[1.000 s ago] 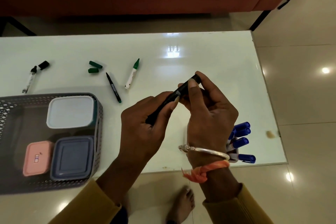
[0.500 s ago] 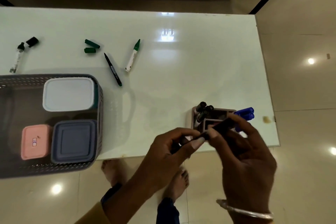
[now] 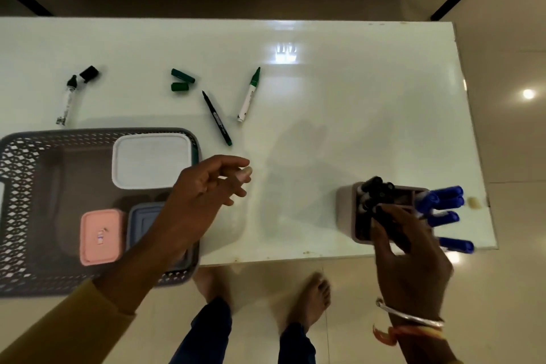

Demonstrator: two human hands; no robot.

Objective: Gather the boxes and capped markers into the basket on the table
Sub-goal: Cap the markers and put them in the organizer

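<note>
Hovering just beside the right wall of the basket [image 3: 17, 156], the left hand [image 3: 212, 189] has its fingers loose and spread, and it holds nothing. The right hand [image 3: 410, 248] is at the pen holder [image 3: 345, 204], near the right corner of the counter [image 3: 354, 97]. Its fingers curl down at the holder's mouth among the black markers [image 3: 376, 186], but because of blur I cannot tell if they grip one.

The thin dark marker [image 3: 217, 119] lies beyond the left hand, farther from the person. Its long axis runs on a diagonal, with the near end pointing toward the fingertips. The left hand is clearly the nearer one. Next to it lies one green-tipped marker [image 3: 249, 96], and to the left are two green caps [image 3: 182, 75], so I judge both need capping first. At the far left are one more uncapped marker [image 3: 67, 99] and one black cap [image 3: 89, 72].

Inside the basket I count three boxes: a white box [image 3: 152, 160], a pink box [image 3: 100, 236] and a grey-blue box [image 3: 141, 221]. Four blue markers [image 3: 443, 217] show at the holder's right side; the black ones are too crowded to count.
</note>
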